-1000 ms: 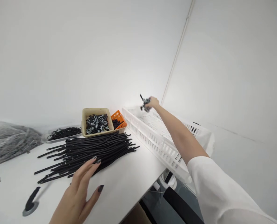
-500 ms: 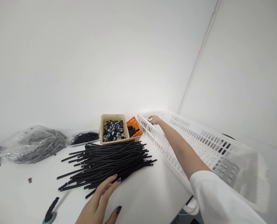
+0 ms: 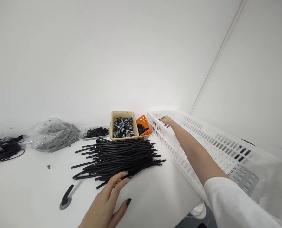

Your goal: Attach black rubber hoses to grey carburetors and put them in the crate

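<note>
left hand (image 3: 107,205) lies flat, fingers spread, touching black rods (image 3: 119,156) at 6 o'clock. right hand (image 3: 166,120) reaches inside white crate (image 3: 202,148); grip cannot be determined.

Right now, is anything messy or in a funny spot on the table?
Mostly tidy. One tiny dark piece lies alone on the white table, apart from the pile of thin black rods and the beige tub of small parts.

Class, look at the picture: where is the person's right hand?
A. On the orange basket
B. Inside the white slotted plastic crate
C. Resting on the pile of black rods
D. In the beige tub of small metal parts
B: the right hand reaches over the wall of the white slotted plastic crate, its fingers down inside, while the left hand touches the pile of black rods.
</note>
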Demonstrator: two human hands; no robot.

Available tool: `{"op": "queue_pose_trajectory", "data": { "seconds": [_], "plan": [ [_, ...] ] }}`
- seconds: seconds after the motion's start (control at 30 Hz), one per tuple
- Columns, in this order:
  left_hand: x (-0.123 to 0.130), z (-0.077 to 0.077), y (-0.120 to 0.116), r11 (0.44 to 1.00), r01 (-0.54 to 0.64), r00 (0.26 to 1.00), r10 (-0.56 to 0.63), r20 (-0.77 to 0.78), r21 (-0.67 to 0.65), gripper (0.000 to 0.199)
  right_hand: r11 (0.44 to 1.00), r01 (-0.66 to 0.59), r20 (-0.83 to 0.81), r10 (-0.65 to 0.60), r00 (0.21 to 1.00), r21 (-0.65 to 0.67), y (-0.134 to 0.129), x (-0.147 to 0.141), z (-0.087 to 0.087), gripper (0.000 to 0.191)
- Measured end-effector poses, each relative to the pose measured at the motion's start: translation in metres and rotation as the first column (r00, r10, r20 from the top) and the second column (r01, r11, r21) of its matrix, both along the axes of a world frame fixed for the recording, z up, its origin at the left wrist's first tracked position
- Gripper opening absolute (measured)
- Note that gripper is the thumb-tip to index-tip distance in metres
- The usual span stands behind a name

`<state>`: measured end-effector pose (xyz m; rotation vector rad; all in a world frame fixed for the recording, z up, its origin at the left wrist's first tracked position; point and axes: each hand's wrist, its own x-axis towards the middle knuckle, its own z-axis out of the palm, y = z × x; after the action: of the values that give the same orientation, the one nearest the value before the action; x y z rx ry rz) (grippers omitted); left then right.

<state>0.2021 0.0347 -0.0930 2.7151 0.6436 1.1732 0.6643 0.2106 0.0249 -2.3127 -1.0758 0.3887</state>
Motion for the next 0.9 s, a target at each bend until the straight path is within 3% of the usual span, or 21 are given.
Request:
{"op": "queue_pose_trajectory", "data": {
  "seconds": [0.17,0.33,0.47,0.6,0.67,0.77,0.83,0.9],
  "plan": [
    [-0.002,0.005,-0.001,0.998,-0.007,0.999,0.005,-0.039,-0.058,0.041,0.999,0.045,0.019,-0.045,0.999,0.03,-0.006,-0.008,0.006,0.044],
    [-0.003,0.01,-0.003,0.995,0.003,0.998,-0.009,-0.062,-0.1,0.042,0.969,0.061,0.111,-0.09,0.99,0.239,-0.003,-0.029,0.035,0.032],
    [-0.003,0.017,-0.004,0.99,0.034,0.998,-0.041,-0.046,-0.137,0.04,0.867,-0.08,0.203,-0.025,0.979,0.493,0.005,-0.08,0.066,0.035],
    [-0.001,0.023,-0.005,0.987,0.041,0.998,-0.048,-0.042,-0.157,0.032,0.741,-0.346,0.261,0.234,0.937,0.575,0.001,-0.162,0.076,0.03],
    [-0.001,0.023,-0.004,0.989,0.032,0.998,-0.039,-0.047,-0.144,0.025,0.636,-0.546,0.28,0.476,0.834,0.545,-0.015,-0.205,0.066,0.028],
    [0.0,0.02,-0.002,0.997,-0.01,0.999,0.006,-0.049,-0.079,0.017,0.41,-0.831,0.375,0.753,0.541,0.377,-0.055,-0.253,0.033,0.026],
    [0.0,0.017,-0.001,0.998,-0.042,0.998,0.039,-0.058,-0.052,0.015,0.264,-0.937,0.456,0.821,0.344,0.23,-0.082,-0.271,0.003,0.026],
    [0.001,0.014,0.001,0.996,-0.069,0.995,0.065,-0.071,-0.059,0.014,0.225,-0.956,0.445,0.848,0.288,0.19,-0.1,-0.278,-0.025,0.024]
  ]
}}
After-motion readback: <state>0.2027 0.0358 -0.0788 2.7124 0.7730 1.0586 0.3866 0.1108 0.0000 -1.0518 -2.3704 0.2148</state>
